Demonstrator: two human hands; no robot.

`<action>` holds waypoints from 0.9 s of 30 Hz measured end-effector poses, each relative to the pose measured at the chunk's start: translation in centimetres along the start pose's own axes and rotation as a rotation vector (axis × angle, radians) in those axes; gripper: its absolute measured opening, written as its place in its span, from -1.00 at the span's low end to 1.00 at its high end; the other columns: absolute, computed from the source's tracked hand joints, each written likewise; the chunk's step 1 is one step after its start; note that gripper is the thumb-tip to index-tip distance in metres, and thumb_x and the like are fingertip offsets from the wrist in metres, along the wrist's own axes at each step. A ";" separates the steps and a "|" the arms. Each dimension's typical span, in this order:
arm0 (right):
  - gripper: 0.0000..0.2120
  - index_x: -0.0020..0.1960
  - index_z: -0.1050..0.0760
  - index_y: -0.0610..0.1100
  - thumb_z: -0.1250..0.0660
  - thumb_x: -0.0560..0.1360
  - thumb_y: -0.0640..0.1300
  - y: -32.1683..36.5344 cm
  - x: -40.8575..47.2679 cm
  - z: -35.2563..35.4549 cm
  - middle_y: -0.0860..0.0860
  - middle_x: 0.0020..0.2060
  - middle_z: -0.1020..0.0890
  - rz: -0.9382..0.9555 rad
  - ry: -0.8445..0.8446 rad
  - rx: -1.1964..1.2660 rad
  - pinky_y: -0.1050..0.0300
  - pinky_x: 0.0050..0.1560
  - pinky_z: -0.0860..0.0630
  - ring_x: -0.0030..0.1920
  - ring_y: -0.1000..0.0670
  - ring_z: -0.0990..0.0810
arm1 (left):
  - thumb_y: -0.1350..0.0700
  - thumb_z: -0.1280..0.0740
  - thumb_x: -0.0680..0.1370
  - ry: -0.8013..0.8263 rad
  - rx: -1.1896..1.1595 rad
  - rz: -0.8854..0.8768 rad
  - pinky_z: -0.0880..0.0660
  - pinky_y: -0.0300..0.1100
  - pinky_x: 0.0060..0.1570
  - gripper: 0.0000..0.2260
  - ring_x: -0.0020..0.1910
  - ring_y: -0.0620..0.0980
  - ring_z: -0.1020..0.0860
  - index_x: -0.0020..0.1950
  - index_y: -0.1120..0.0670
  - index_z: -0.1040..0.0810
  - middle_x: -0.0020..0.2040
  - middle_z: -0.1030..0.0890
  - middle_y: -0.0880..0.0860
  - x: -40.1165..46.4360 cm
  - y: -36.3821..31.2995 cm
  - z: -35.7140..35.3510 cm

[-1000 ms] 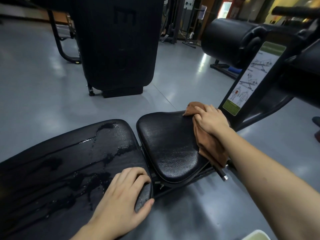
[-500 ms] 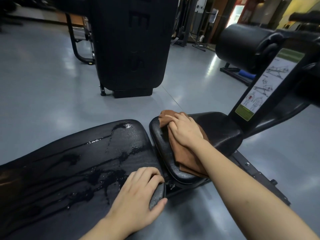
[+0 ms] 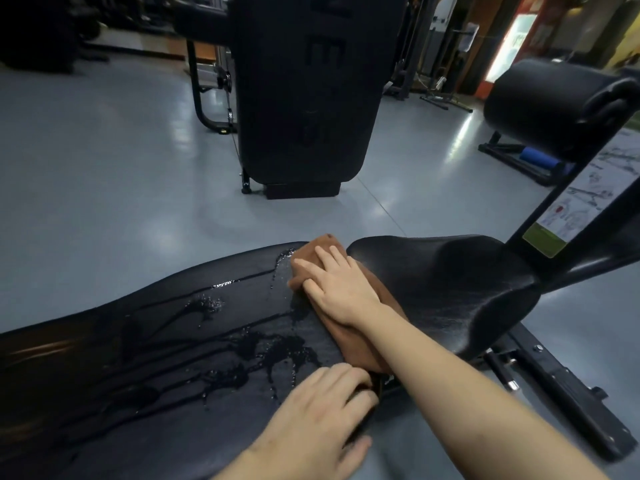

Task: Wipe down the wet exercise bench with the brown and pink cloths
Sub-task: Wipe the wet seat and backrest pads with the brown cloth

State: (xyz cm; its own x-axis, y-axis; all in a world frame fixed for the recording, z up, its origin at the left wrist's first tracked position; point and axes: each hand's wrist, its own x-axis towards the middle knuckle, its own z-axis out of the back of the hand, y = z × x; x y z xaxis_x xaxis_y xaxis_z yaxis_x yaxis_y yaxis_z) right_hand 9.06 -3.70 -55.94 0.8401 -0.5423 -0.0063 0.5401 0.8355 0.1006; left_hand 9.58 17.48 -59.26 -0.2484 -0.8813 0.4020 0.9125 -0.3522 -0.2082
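The black exercise bench has a long back pad (image 3: pixel 173 341) streaked with water puddles and a smaller seat pad (image 3: pixel 450 289) to its right. My right hand (image 3: pixel 337 285) lies flat with straight fingers on the brown cloth (image 3: pixel 349 344), pressing it onto the right end of the long pad at the gap between the pads. My left hand (image 3: pixel 318 420) grips the near right corner of the long pad, fingers curled over its edge. No pink cloth is in view.
A tall black padded machine (image 3: pixel 304 98) stands on the grey floor beyond the bench. A black roller pad (image 3: pixel 554 105) and an instruction label (image 3: pixel 581 202) on the bench's upright are at the right. The bench's metal frame (image 3: pixel 561 403) runs low at the right.
My right hand has slid the brown cloth leftward, from the far right edge of the seat pad across it onto the end of the long wet pad. My left hand has stayed on the corner.
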 end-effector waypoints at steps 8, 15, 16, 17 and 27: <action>-0.29 0.61 -0.01 0.25 0.21 0.51 0.45 1.7 -0.8 -0.2 -0.11 0.65 0.03 0.086 0.114 -0.249 -0.36 0.54 0.10 0.61 -0.27 0.18 | -0.19 -0.36 0.40 0.052 0.062 -0.104 -0.46 -0.20 0.09 -0.64 0.12 -0.06 -0.48 0.12 -0.06 -0.51 0.15 -0.49 -0.07 -2.1 -0.1 0.7; -0.29 0.61 -0.04 0.22 0.16 0.52 0.46 5.2 -4.8 -1.1 -0.12 0.64 -0.03 0.205 0.113 -0.304 -0.40 0.51 0.05 0.61 -0.30 0.11 | -0.14 -0.31 0.38 0.089 0.108 -0.158 -0.46 -0.15 0.08 -0.65 0.12 -0.02 -0.49 0.11 -0.05 -0.49 0.15 -0.47 -0.05 -4.0 -1.2 1.5; -0.28 0.61 -0.07 0.22 0.17 0.51 0.46 5.7 -5.5 -1.3 -0.12 0.64 -0.05 0.213 0.108 -0.300 -0.40 0.51 0.04 0.61 -0.30 0.09 | -0.14 -0.30 0.38 0.102 0.117 -0.163 -0.46 -0.15 0.08 -0.66 0.11 -0.01 -0.49 0.09 -0.05 -0.49 0.15 -0.46 -0.04 -4.6 -1.5 1.6; -0.27 0.60 -0.09 0.21 0.16 0.50 0.46 6.2 -6.1 -1.5 -0.13 0.63 -0.07 0.220 0.100 -0.296 -0.41 0.50 0.02 0.61 -0.30 0.07 | -0.13 -0.30 0.37 0.110 0.124 -0.168 -0.46 -0.16 0.07 -0.68 0.11 -0.01 -0.49 0.07 -0.05 -0.49 0.14 -0.47 -0.04 -5.2 -1.8 1.7; -0.37 0.59 -0.25 0.11 0.22 0.65 0.31 7.8 -11.7 -1.8 -0.02 0.60 -0.22 0.414 0.130 -0.191 -0.21 0.55 -0.13 0.61 -0.17 -0.09 | 0.02 -0.30 0.50 0.085 0.153 -0.176 -0.45 -0.11 0.10 -0.76 0.06 0.04 -0.47 0.15 0.01 -0.48 0.15 -0.49 0.00 -11.8 0.5 4.4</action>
State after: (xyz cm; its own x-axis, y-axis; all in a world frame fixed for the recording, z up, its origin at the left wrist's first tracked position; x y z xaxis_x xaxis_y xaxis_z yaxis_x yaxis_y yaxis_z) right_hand 3.49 9.34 -56.83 0.9792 -0.1553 -0.1303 0.1480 0.9869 -0.0634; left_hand 14.38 29.15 -60.16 -0.4282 -0.8362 0.3426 0.8899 -0.4562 -0.0015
